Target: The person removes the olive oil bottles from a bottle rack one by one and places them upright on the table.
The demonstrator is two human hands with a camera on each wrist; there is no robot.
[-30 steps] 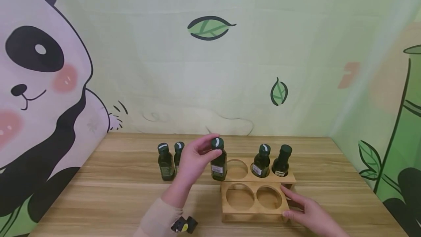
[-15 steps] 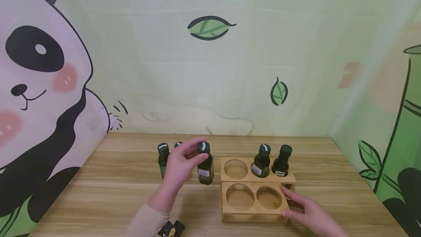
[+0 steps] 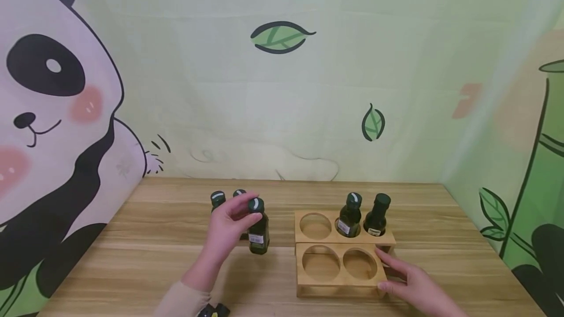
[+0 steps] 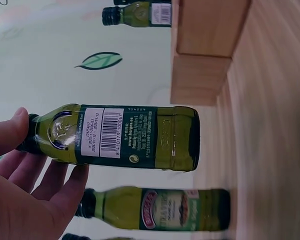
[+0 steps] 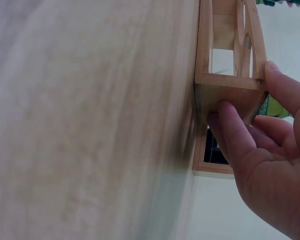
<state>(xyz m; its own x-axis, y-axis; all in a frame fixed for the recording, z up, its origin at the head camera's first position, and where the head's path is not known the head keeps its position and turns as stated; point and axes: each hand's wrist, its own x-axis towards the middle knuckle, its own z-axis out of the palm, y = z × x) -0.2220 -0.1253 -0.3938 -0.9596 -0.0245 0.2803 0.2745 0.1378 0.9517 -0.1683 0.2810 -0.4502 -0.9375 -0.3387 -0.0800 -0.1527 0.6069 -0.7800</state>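
Note:
My left hand (image 3: 226, 231) pinches a small green olive oil bottle (image 3: 258, 235) by its dark cap and neck. In the left wrist view this bottle (image 4: 125, 137) shows its barcode label, and its base looks raised off the table. My right hand (image 3: 416, 283) grips the right front corner of a two-tier wooden bottle rack (image 3: 341, 290); the right wrist view has the thumb on the rack's (image 5: 230, 95) edge and fingers against its end. Two bottles stand in the rear tier: one in the middle hole (image 3: 349, 219), another in the right hole (image 3: 377, 216).
Behind my left hand stand two more bottles, a left one (image 3: 218, 198) and a right one (image 3: 239, 192), both partly hidden. The rear left hole (image 3: 315, 226) and both front holes of the rack hold no bottle. A printed cloth backdrop (image 3: 282, 111) rises behind the wooden table (image 3: 132, 258).
My left hand has carried its bottle leftward and slightly nearer, from beside the rack's rear left hole to in front of the two standing bottles. My right hand has stayed on the rack.

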